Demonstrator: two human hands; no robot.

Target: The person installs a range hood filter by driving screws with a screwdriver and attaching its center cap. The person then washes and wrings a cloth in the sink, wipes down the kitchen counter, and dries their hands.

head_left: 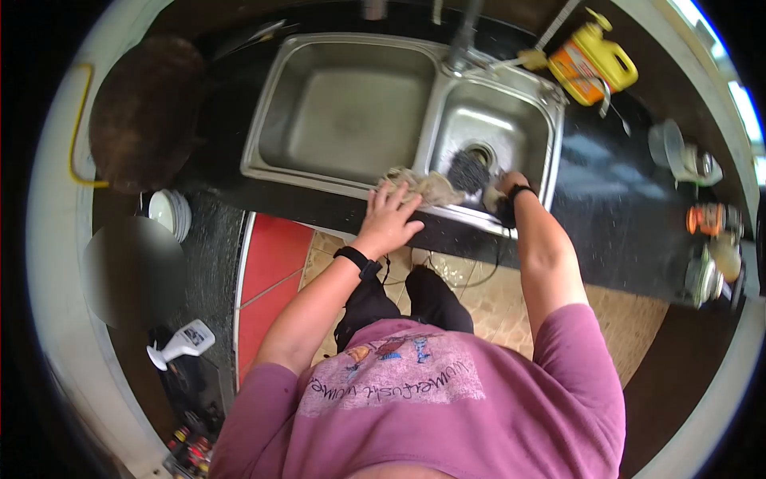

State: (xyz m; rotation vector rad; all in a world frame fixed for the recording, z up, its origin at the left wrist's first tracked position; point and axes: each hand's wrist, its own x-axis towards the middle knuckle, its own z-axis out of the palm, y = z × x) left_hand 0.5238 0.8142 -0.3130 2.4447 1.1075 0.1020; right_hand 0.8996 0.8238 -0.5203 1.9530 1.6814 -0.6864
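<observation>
1. One left hand [388, 215], fingers spread, touches a cloth [435, 190] on the sink's [311, 182] front rim; probably soft, light, so pinch its bunched middle.
2. Right hand [511, 184] inside the sink's smaller bowl; can't tell its grip, tbh.
3. Dark scrubber [467, 172] by the sink's drain, likely springy.

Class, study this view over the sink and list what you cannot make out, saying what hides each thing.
All in the head view:
- Right hand: fingertips and anything they hold, too small and blurred.
- Cloth: the part under the left hand, hidden by its fingers.
- Drain: partly covered by the dark scrubber.
- Yellow jug: label wording, too small and blurred.
- Rounded patch at left: wholly blurred.
</observation>
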